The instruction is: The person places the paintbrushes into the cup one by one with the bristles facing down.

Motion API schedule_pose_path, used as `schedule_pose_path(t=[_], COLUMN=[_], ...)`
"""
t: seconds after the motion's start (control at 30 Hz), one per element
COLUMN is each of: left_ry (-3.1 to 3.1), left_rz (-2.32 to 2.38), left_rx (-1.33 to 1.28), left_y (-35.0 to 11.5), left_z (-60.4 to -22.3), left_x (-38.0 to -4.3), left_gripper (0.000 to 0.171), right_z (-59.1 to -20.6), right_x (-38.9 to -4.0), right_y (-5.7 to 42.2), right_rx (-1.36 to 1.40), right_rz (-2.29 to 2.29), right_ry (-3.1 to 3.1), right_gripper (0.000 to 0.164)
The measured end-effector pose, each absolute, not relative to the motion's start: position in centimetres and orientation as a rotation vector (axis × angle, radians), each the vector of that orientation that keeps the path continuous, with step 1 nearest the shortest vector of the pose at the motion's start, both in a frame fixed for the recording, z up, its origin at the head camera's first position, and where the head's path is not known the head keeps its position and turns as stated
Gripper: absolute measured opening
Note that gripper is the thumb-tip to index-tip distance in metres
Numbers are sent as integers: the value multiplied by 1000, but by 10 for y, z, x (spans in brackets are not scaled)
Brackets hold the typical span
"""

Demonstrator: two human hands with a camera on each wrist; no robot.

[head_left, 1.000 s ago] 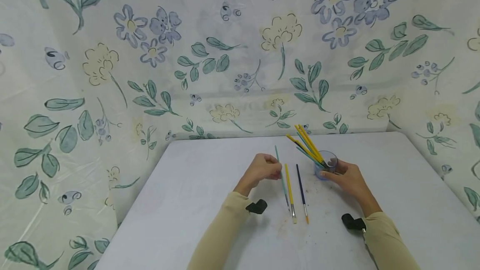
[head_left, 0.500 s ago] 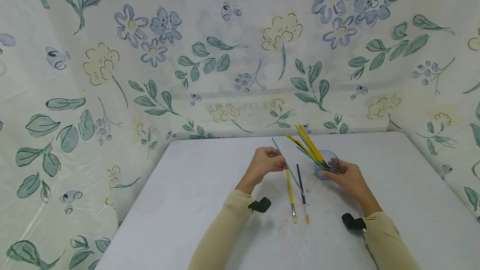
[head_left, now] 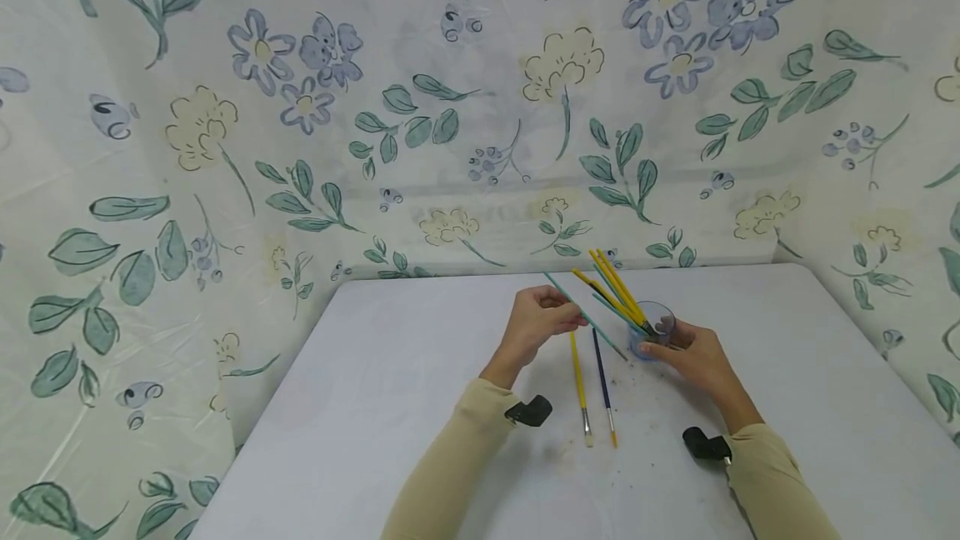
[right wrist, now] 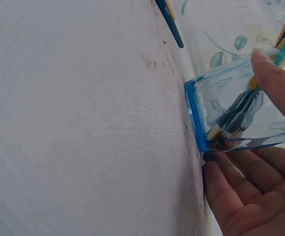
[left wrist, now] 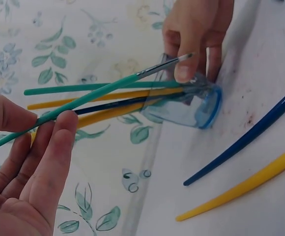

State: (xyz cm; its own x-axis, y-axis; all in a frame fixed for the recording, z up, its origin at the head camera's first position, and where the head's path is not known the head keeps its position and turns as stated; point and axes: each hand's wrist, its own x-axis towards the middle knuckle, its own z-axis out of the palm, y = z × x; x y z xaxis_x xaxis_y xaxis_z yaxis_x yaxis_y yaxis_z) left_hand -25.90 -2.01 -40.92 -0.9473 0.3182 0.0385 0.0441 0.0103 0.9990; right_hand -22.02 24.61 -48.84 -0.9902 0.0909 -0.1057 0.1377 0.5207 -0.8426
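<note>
My left hand (head_left: 538, 325) pinches a teal paintbrush (left wrist: 108, 89) by its handle between thumb and fingers. The held brush slants down to the right, bristle end close to the cup. My right hand (head_left: 697, 357) grips a clear, blue-based cup (right wrist: 197, 118) at its side, thumb across the near wall. Several yellow, teal and dark blue paintbrushes (head_left: 617, 283) lean left out of the cup, bristles down inside it. Between the hands, a yellow paintbrush (head_left: 578, 382) and a dark blue paintbrush (head_left: 603, 373) lie side by side, bristles toward the person.
The white table (head_left: 360, 407) carries small reddish-brown specks around the cup and the lying brushes. A flower-printed cloth (head_left: 480, 123) hangs behind the table's back edge and along the left. Black wrist cameras (head_left: 529, 412) sit at both sleeves.
My left hand has lifted the teal paintbrush from beside the yellow one and swung its bristle end right, toward the cup. The right hand and cup have stayed in place.
</note>
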Motion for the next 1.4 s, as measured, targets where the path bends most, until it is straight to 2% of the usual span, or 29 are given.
schedule_pose_path(t=[0.7,1.4], left_ry=[2103,2304], left_rz=[2206,2145], left_rx=[489,516], left_y=[1,19], left_z=[-407,-416], left_x=[-257,-254], left_gripper=[16,16], right_z=[-491,-490], right_x=[-220,-220], right_y=[246,246], right_rx=[168,191], right_rz=[-1531,-1515], right_ry=[2705,2703], right_gripper=[82,86])
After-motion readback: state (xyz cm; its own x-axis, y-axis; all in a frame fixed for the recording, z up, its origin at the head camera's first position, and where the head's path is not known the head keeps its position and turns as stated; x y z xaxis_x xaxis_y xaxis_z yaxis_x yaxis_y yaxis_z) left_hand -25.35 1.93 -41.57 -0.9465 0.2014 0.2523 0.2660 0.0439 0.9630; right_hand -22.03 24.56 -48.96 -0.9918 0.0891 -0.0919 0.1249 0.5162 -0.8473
